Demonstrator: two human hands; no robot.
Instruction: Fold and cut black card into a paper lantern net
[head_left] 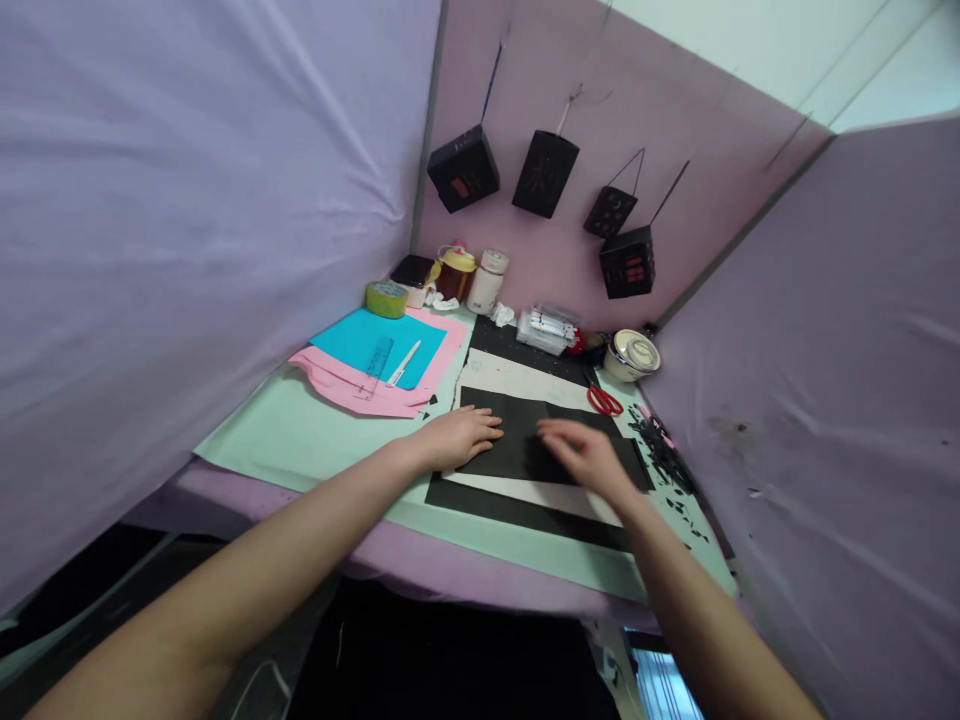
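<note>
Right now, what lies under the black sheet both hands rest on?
Under the black sheet shows white paper and another black strip; anything beneath its middle is covered.

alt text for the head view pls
Two bare hands, left hand and blurred right hand, rest flat on a black paper sheet on a pale green table; red-handled scissors lie just behind.

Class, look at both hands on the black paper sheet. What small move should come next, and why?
Probably press the left hand flat to pin the black paper sheet while the right hand smooths it toward the right edge. Both hands lie open on the sheet and hold no tool; the red scissors lie apart, just beyond it.
</note>
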